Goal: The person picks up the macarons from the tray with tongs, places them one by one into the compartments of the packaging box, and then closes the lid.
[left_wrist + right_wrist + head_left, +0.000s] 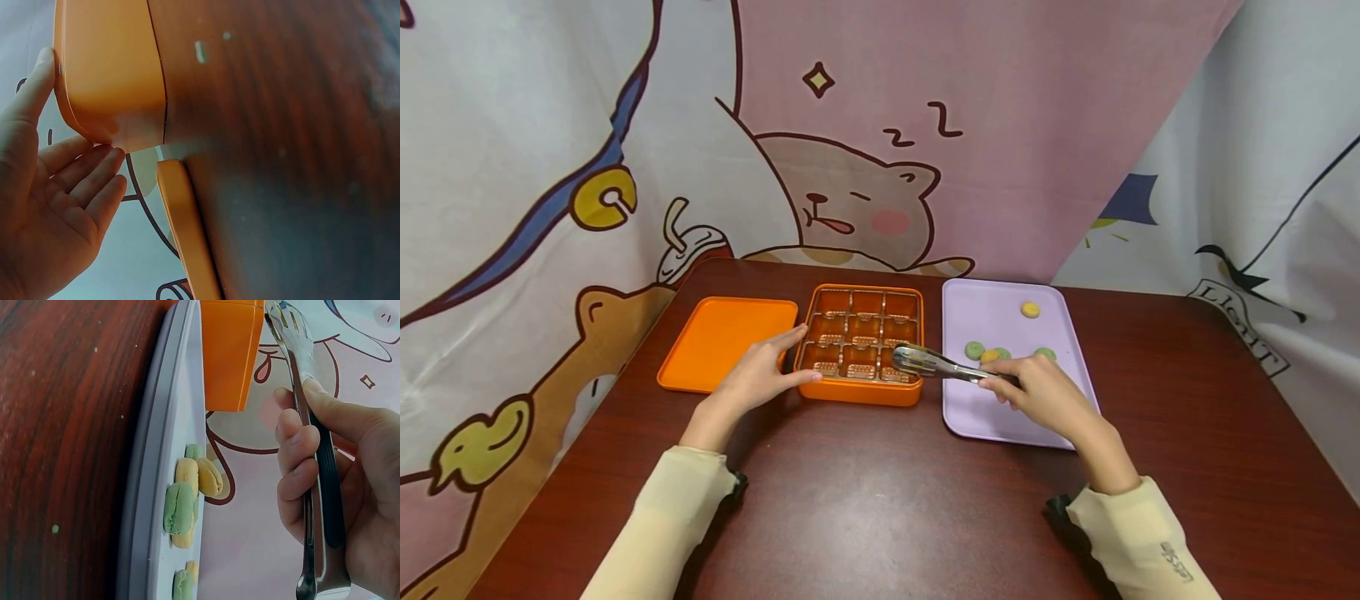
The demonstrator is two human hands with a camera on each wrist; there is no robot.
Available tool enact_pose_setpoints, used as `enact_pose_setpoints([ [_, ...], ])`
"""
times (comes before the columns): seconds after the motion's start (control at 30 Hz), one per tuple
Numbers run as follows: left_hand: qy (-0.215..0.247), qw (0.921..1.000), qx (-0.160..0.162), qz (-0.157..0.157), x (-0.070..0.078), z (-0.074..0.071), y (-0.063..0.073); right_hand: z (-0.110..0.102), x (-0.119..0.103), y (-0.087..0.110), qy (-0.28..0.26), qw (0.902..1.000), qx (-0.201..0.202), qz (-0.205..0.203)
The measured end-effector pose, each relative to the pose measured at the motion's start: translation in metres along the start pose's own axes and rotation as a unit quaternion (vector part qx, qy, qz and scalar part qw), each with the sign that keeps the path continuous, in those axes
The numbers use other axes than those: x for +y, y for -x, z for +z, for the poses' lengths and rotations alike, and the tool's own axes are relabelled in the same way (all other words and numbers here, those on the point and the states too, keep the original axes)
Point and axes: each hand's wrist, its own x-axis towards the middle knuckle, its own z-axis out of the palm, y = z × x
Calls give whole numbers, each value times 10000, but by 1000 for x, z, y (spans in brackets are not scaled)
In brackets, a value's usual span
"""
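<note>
My right hand grips a pair of metal tongs with dark handle grips. The tongs' heads hover over the front right compartment of an orange box; whether they hold anything cannot be told. A clear divided insert with several compartments lines the box. With thumb and fingers spread, my left hand touches the box's left side; in the left wrist view its fingers are loosely bent against the wall. Green macarons and yellow macarons lie on a lilac tray, beneath and beyond the right hand.
Left of the box lies a flat orange lid, close to the left hand. The lilac tray stands just right of the box with a narrow gap between. A dark wood table carries everything, and a printed curtain hangs behind its back edge.
</note>
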Motion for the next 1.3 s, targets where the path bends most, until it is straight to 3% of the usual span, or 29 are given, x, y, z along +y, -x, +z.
enact_pose_setpoints([
  [0.77, 16, 10000, 19, -16, 1, 1, -1, 3, 0, -1, -96, 10000, 6, 20],
  [1.3, 2, 10000, -16, 27, 1, 0, 0, 3, 3, 3, -322, 9991, -268, 88],
])
